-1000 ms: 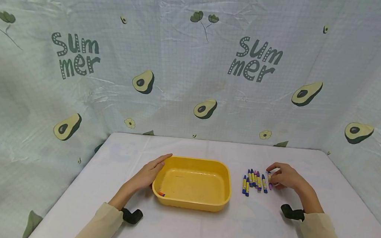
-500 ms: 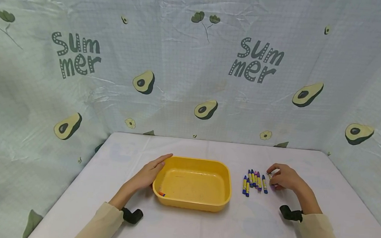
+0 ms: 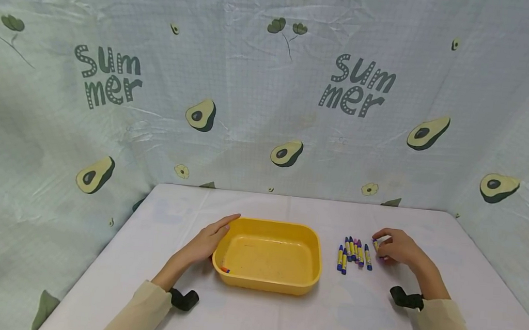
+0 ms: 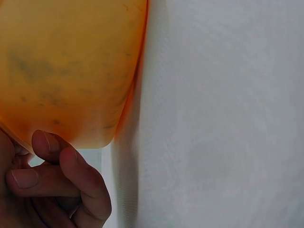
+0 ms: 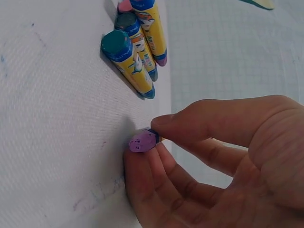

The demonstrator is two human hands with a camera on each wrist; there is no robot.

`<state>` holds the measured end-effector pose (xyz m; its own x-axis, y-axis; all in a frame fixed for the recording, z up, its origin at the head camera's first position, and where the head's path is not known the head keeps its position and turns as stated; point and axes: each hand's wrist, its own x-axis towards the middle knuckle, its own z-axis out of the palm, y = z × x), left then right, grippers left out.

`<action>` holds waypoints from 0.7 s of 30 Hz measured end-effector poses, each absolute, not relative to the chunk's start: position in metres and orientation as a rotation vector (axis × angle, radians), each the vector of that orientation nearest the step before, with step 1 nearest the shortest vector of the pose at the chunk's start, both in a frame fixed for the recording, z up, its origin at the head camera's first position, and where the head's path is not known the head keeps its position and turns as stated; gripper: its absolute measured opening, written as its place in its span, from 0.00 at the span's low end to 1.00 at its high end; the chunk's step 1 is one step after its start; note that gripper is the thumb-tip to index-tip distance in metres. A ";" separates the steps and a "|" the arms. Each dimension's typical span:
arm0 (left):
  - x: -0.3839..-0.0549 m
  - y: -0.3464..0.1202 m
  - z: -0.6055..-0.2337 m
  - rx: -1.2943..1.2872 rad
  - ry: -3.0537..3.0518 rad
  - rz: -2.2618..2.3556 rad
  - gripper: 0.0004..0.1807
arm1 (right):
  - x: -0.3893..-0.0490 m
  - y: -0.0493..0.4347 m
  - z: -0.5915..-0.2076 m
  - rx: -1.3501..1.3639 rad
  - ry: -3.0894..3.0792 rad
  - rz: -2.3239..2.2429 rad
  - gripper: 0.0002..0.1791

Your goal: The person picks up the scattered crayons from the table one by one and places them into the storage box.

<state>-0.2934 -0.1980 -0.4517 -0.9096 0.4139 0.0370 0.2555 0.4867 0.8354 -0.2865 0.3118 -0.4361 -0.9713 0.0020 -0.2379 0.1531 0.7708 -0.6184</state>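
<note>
A yellow plastic tray (image 3: 264, 285) stands at the middle of the table. My left hand (image 3: 205, 241) holds its left rim near the far corner; in the left wrist view, curled fingers (image 4: 88, 183) meet the tray's edge. An orange-tipped crayon (image 3: 225, 269), partly hidden by the wall, lies in the tray's near left corner. On the right, my right hand (image 3: 400, 246) pinches a purple crayon (image 5: 144, 141) between thumb and fingers, close to the tabletop. Beside it lies a loose row of crayons (image 3: 352, 252) in yellow wrappers with blue and purple ends.
A white cloth covers the table (image 3: 298, 323). Behind it hangs a pale curtain (image 3: 252, 81) printed with avocados and lettering. A black wrist camera (image 3: 184, 300) sits on the left wrist, another black wrist camera (image 3: 405, 297) on the right.
The purple crayon has tilted and shifted slightly right in my right hand, away from the crayon row. My left hand and the tray have stayed put.
</note>
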 end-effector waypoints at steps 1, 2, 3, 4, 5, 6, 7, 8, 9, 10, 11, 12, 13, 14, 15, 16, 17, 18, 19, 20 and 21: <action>-0.293 -0.198 -0.452 0.583 2.560 1.396 0.26 | -0.286 0.312 -0.436 0.123 2.735 -0.998 0.27; -0.293 -0.198 -0.452 0.586 2.562 1.396 0.26 | -0.286 0.313 -0.436 0.119 2.730 -1.008 0.28; -0.293 -0.199 -0.452 0.586 2.563 1.396 0.26 | -0.286 0.313 -0.435 0.119 2.721 -1.024 0.28; -0.294 -0.199 -0.452 0.586 2.565 1.397 0.26 | -0.286 0.313 -0.434 0.116 2.716 -1.036 0.28; -0.294 -0.199 -0.452 0.585 2.566 1.396 0.26 | -0.286 0.313 -0.433 0.116 2.709 -1.051 0.29; -0.294 -0.199 -0.452 0.585 2.566 1.396 0.26 | -0.286 0.313 -0.432 0.117 2.704 -1.063 0.29; -0.294 -0.199 -0.451 0.584 2.565 1.396 0.26 | -0.285 0.313 -0.431 0.116 2.697 -1.078 0.29; -0.294 -0.199 -0.451 0.583 2.565 1.394 0.26 | -0.284 0.313 -0.430 0.114 2.692 -1.089 0.29; -0.294 -0.199 -0.451 0.581 2.564 1.393 0.26 | -0.283 0.312 -0.429 0.112 2.686 -1.099 0.29; -0.294 -0.199 -0.451 0.579 2.563 1.390 0.26 | -0.283 0.311 -0.428 0.110 2.684 -1.106 0.29; -0.294 -0.199 -0.451 0.575 2.565 1.388 0.26 | -0.282 0.311 -0.428 0.108 2.680 -1.116 0.29; -0.293 -0.199 -0.451 0.575 2.566 1.385 0.26 | -0.281 0.310 -0.427 0.104 2.678 -1.126 0.29; -0.293 -0.199 -0.451 0.574 2.567 1.382 0.26 | -0.281 0.310 -0.426 0.099 2.672 -1.140 0.29; -0.293 -0.199 -0.451 0.574 2.569 1.379 0.26 | -0.280 0.309 -0.425 0.094 2.666 -1.152 0.29; -0.293 -0.199 -0.452 0.573 2.570 1.378 0.26 | -0.280 0.309 -0.424 0.084 2.662 -1.163 0.29; -0.293 -0.200 -0.452 0.573 2.571 1.377 0.26 | -0.279 0.309 -0.423 0.082 2.658 -1.174 0.29; -0.293 -0.200 -0.452 0.573 2.571 1.377 0.26 | -0.278 0.308 -0.422 0.074 2.653 -1.183 0.29; -0.293 -0.200 -0.452 0.575 2.570 1.376 0.26 | -0.277 0.307 -0.421 0.068 2.648 -1.194 0.29; -0.293 -0.200 -0.453 0.575 2.570 1.375 0.26 | -0.277 0.307 -0.420 0.059 2.646 -1.201 0.29; -0.293 -0.200 -0.453 0.577 2.568 1.376 0.26 | -0.276 0.306 -0.418 0.051 2.647 -1.205 0.30; -0.293 -0.200 -0.453 0.578 2.567 1.377 0.26 | -0.275 0.305 -0.416 0.042 2.648 -1.210 0.30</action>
